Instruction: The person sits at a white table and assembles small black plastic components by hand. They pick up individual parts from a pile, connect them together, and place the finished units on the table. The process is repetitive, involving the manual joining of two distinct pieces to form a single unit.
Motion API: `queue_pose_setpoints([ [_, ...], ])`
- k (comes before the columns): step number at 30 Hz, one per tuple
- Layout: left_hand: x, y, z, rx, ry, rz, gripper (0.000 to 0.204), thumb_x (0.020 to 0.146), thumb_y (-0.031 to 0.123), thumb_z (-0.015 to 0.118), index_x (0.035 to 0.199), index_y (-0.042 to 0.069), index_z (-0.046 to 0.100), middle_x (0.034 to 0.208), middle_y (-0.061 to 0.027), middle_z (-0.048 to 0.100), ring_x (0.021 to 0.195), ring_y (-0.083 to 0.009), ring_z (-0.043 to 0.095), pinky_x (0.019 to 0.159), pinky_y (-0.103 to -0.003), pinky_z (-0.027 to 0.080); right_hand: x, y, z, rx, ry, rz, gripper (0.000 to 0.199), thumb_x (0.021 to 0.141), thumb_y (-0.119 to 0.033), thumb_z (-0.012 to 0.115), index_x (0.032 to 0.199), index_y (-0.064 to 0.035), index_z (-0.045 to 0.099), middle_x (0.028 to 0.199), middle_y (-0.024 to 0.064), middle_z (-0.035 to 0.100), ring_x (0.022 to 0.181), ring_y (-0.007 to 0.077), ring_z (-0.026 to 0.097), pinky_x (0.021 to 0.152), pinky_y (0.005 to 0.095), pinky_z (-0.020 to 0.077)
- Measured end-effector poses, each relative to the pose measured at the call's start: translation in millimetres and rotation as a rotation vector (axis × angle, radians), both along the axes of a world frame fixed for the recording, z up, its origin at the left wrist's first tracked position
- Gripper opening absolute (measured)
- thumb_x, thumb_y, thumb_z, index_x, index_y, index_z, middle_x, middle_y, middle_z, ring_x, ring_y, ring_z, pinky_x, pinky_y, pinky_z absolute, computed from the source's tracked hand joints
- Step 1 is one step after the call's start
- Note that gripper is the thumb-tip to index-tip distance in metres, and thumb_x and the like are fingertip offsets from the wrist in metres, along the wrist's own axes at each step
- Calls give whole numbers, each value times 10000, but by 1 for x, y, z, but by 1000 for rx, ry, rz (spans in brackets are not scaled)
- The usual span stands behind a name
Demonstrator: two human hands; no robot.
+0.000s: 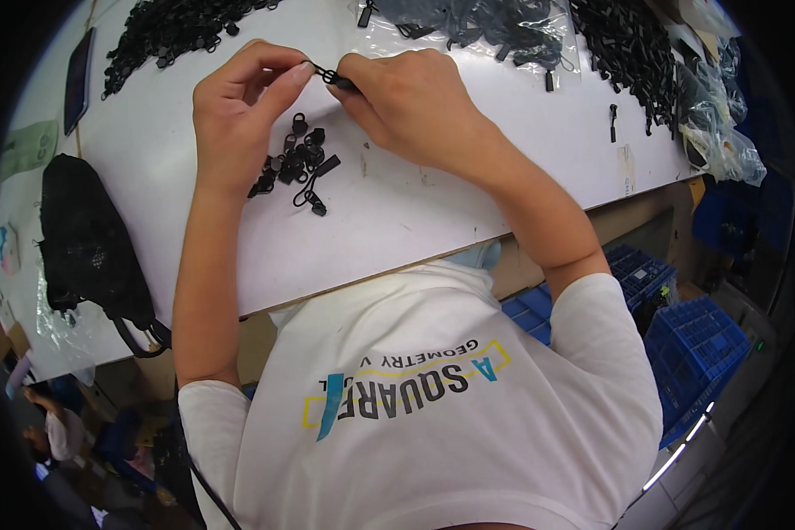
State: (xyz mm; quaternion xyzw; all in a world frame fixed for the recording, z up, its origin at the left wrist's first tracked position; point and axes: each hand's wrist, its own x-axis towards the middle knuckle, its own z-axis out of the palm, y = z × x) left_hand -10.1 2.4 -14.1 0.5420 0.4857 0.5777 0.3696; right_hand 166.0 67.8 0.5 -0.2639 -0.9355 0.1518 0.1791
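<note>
Zipper pull (334,78), small and black, is pinched between my left hand (243,110) and right hand (411,106), both closed on it just above the white table (468,185), held up where I can see it. A small pile of pulls (293,163) lies just beneath for ready reach. Larger black heaps (163,31) and clear bags (724,132) line the far edge; blue crates (693,349) stand below.

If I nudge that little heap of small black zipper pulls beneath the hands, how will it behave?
The heap of small black zipper pulls would probably scatter: the pieces lie loose on the white tabletop. They look light and likely slide easily. Looped tabs may snag neighbours.
</note>
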Motion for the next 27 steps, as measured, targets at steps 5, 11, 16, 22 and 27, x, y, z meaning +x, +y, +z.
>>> queue_pose_setpoints([
  [5,21,-6,5,-80,-514,-233,106,759,-56,640,832,-15,576,868,-39,518,826,-110,489,759,-232,393,4,-6,13,-17,49,-8,194,767,-258,621,705,-78,582,543,104,583,517,289,607,455,388,466],
  [11,24,-6,-1,447,89,143,175,679,-127,690,776,-38,574,785,-63,501,686,-146,445,646,-254,397,1,-9,10,-72,103,80,140,741,-198,654,734,-72,593,524,96,536,467,282,535,464,375,414],
  [16,10,12,6,628,567,112,154,720,-112,666,840,-31,615,689,-72,512,606,-158,492,492,-246,376,7,5,9,-418,294,195,172,797,-179,622,714,-41,562,507,104,471,462,287,486,469,373,384],
  [22,-4,-1,8,157,479,-213,24,821,-14,601,803,-20,587,614,-79,498,537,-182,477,496,-272,372,8,7,11,42,135,227,153,773,-169,659,708,-81,551,516,62,477,472,246,499,449,357,370],
  [27,-27,3,14,246,640,-159,97,829,29,612,749,-13,577,585,-79,485,506,-205,448,482,-299,349,19,5,16,111,53,255,134,772,-146,660,712,-84,557,527,50,490,475,247,499,450,347,379],
])
